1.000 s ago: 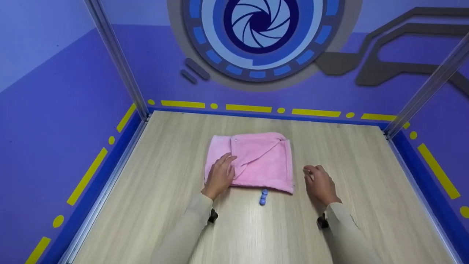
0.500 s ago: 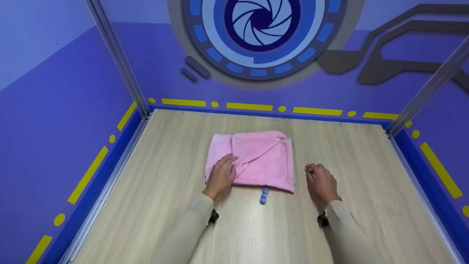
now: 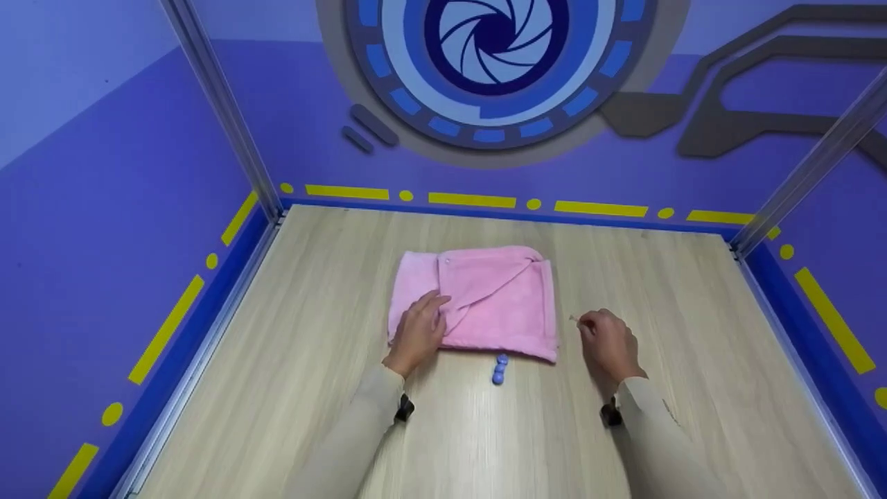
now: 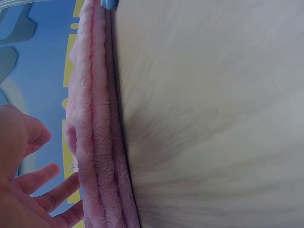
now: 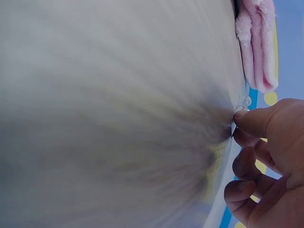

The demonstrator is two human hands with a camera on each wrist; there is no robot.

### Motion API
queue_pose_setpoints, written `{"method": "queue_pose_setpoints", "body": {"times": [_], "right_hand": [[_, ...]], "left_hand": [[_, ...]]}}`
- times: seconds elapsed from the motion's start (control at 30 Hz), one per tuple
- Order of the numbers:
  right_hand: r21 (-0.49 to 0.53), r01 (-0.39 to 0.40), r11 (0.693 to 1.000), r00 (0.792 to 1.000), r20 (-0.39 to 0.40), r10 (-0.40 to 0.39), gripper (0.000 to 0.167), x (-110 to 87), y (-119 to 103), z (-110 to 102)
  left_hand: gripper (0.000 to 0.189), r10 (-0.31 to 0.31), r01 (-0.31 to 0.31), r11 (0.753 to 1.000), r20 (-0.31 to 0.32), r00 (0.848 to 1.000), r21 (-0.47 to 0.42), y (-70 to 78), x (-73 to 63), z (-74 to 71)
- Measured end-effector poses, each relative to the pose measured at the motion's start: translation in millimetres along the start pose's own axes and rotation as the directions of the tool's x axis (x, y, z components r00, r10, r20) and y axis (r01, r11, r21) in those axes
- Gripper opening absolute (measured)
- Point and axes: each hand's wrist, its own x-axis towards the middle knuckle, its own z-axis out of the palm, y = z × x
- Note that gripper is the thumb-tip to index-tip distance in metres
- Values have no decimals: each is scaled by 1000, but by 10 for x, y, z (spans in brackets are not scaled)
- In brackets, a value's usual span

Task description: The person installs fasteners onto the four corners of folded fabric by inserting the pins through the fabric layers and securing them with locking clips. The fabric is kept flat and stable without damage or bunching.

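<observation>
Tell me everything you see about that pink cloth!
The pink cloth looks soft and fuzzy. It lies folded into a rough rectangle on the wood-patterned table, several layers stacked at its near edge. A slanting fold crosses its top, and a tiny pale dot shows toward its far left. The left hand lies over its left part, seemingly touching it. A lumpy blue thing lies by its near edge; I can't tell whether they touch.

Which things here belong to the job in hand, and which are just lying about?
Likely in the job:
cloth, under the left hand
small clear item, pinched by the right hand

Apparently lying about:
blue piece, untouched beside the cloth
</observation>
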Motion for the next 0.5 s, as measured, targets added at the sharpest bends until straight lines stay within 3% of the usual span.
{"method": "queue_pose_setpoints", "body": {"times": [0.37,0.5], "right_hand": [[14,-36,999,999,-13,36,8,-29,-6,-121],[23,-41,999,999,-32,42,10,-48,-8,-179]], "left_hand": [[33,6,-6,1000,34,999,-6,172,71,50],[33,65,-65,998,72,995,-5,337,120,125]]}}
